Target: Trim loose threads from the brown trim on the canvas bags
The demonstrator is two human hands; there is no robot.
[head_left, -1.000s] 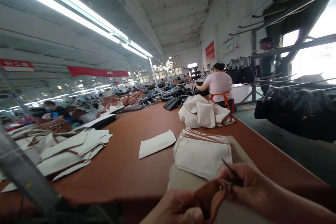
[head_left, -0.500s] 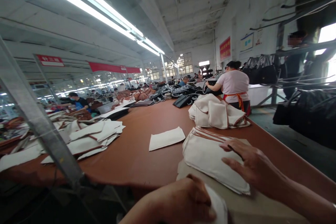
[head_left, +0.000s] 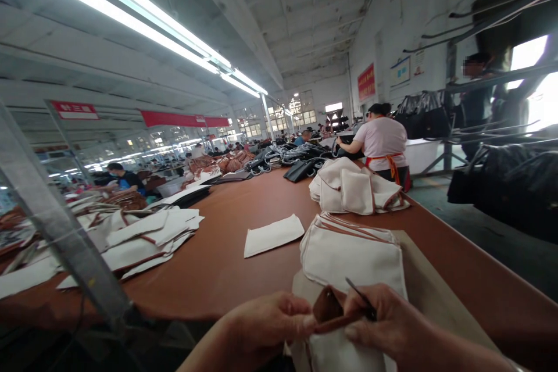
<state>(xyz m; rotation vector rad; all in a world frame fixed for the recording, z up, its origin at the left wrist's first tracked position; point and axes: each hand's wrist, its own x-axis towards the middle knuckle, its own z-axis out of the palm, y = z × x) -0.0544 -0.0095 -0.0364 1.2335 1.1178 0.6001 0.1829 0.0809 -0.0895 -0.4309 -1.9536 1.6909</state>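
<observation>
Two hands show at the bottom edge: one left hand (head_left: 265,325) and one right hand (head_left: 383,319), sharing one brown leather piece (head_left: 328,307). On the one long brown table (head_left: 226,244) lie one single flat cream panel (head_left: 273,235) and three cream heaps (head_left: 354,253) (head_left: 357,189) (head_left: 143,238). Three other people (head_left: 383,139) (head_left: 475,102) (head_left: 120,177) are clearly visible.

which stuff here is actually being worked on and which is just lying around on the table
In hand:
left hand and right hand pinching a brown leather tab
thin dark tool in the right hand
cream canvas piece under the tab

Lying about:
canvas stack
single canvas panel
heaped bags
left pile
</observation>
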